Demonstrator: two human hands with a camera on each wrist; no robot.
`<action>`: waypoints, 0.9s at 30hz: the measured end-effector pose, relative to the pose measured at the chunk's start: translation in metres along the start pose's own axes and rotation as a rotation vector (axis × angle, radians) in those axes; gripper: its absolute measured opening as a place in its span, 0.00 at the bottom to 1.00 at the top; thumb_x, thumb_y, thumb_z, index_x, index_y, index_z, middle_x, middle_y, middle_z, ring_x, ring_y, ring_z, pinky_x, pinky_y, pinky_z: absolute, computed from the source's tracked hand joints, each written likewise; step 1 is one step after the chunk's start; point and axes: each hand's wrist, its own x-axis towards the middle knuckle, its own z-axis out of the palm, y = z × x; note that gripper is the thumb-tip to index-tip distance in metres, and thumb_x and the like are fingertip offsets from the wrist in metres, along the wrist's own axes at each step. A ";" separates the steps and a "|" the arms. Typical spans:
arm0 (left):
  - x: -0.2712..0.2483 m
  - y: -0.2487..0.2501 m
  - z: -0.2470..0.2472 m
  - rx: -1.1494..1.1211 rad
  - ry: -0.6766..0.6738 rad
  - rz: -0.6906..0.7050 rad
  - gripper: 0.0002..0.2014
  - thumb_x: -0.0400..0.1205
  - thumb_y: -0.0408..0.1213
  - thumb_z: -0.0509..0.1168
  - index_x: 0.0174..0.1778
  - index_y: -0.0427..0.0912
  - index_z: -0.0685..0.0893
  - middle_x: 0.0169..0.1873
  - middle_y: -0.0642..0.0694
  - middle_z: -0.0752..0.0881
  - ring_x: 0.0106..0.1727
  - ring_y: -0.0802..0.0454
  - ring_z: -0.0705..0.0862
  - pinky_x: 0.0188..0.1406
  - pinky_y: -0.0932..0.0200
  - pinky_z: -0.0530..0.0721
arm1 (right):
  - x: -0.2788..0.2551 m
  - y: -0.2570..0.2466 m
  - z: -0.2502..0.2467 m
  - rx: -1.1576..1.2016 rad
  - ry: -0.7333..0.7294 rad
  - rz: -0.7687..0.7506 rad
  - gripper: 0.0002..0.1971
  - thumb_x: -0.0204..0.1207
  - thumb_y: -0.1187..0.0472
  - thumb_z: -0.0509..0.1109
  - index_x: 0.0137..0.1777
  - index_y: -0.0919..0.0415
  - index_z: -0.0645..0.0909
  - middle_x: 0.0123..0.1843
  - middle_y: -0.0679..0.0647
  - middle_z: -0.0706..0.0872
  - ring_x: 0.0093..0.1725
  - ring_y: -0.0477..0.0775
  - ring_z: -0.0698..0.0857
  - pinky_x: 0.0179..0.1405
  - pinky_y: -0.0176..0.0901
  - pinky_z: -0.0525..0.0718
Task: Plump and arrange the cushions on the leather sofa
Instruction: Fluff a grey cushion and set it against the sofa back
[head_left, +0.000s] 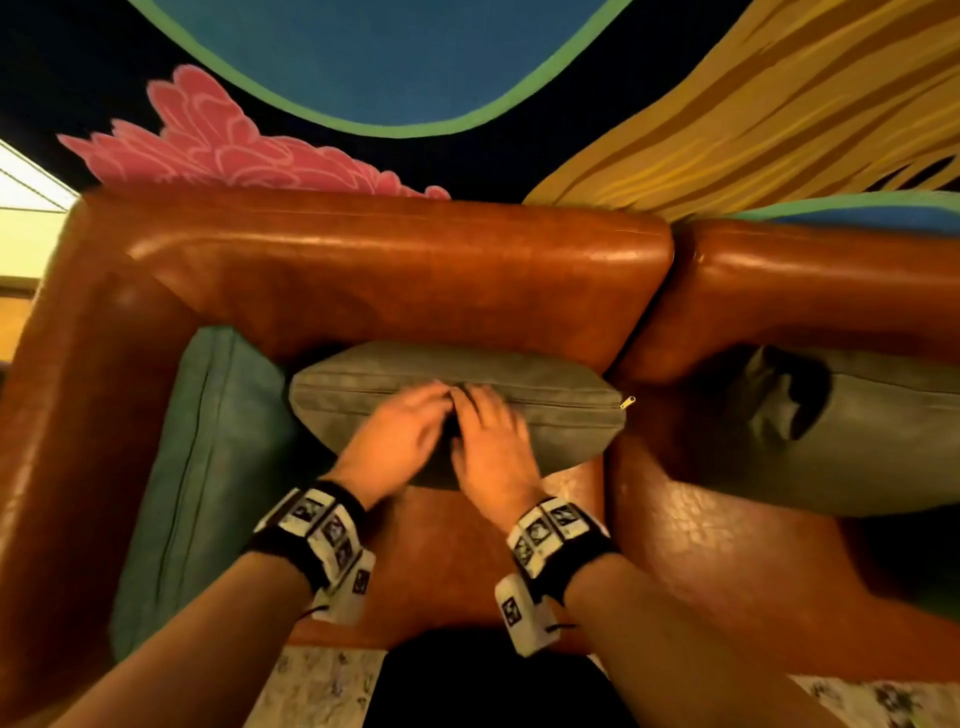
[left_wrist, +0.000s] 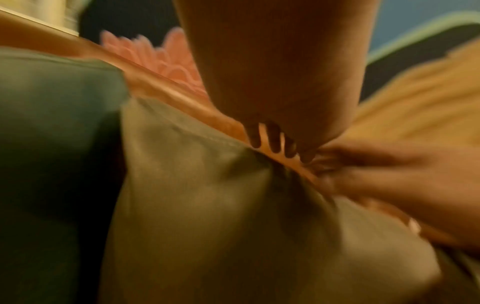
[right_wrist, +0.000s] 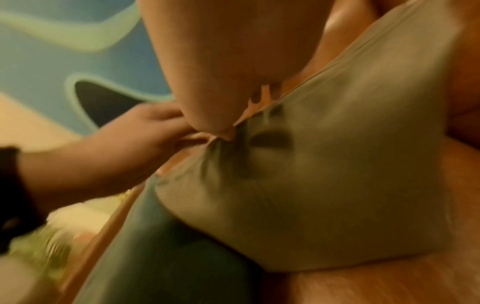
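Observation:
A grey-green cushion (head_left: 550, 415) stands against the backrest of the brown leather sofa (head_left: 389, 270), its zip seam on top. My left hand (head_left: 410, 431) and right hand (head_left: 488, 436) lie side by side on its middle. Their fingers are fairly straight and press into the top edge, which is dented and creased there. In the left wrist view my left hand's fingers (left_wrist: 275, 139) dig into the grey-green cushion (left_wrist: 194, 195), with the right hand (left_wrist: 389, 181) alongside. In the right wrist view the right hand (right_wrist: 221, 61) presses into the grey-green cushion (right_wrist: 337, 185).
A teal cushion (head_left: 208, 441) leans against the left armrest, touching the grey-green one. Another grey cushion (head_left: 857, 441) with a deep dent lies on the right seat. A gold zip pull (head_left: 627, 402) sticks out at the grey-green cushion's right corner. A painted mural wall rises behind.

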 end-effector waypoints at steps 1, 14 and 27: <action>-0.005 0.000 0.011 0.078 -0.093 0.048 0.24 0.83 0.40 0.52 0.68 0.38 0.86 0.72 0.39 0.83 0.74 0.42 0.80 0.79 0.52 0.71 | 0.000 -0.005 0.008 -0.010 -0.084 -0.015 0.33 0.81 0.56 0.61 0.86 0.57 0.58 0.86 0.56 0.64 0.86 0.57 0.59 0.84 0.57 0.58; -0.061 -0.082 -0.037 -0.530 0.257 -0.905 0.28 0.85 0.51 0.66 0.73 0.33 0.77 0.63 0.32 0.86 0.56 0.39 0.88 0.61 0.41 0.87 | -0.028 0.136 -0.025 0.879 0.257 0.811 0.22 0.75 0.44 0.74 0.68 0.49 0.82 0.69 0.61 0.86 0.67 0.64 0.85 0.73 0.66 0.78; 0.002 -0.129 -0.078 -0.928 0.209 -1.201 0.07 0.82 0.33 0.71 0.43 0.33 0.83 0.28 0.39 0.82 0.22 0.51 0.83 0.14 0.66 0.80 | 0.043 0.140 -0.062 1.008 0.306 0.954 0.14 0.83 0.53 0.69 0.48 0.66 0.81 0.28 0.63 0.82 0.23 0.57 0.84 0.23 0.50 0.89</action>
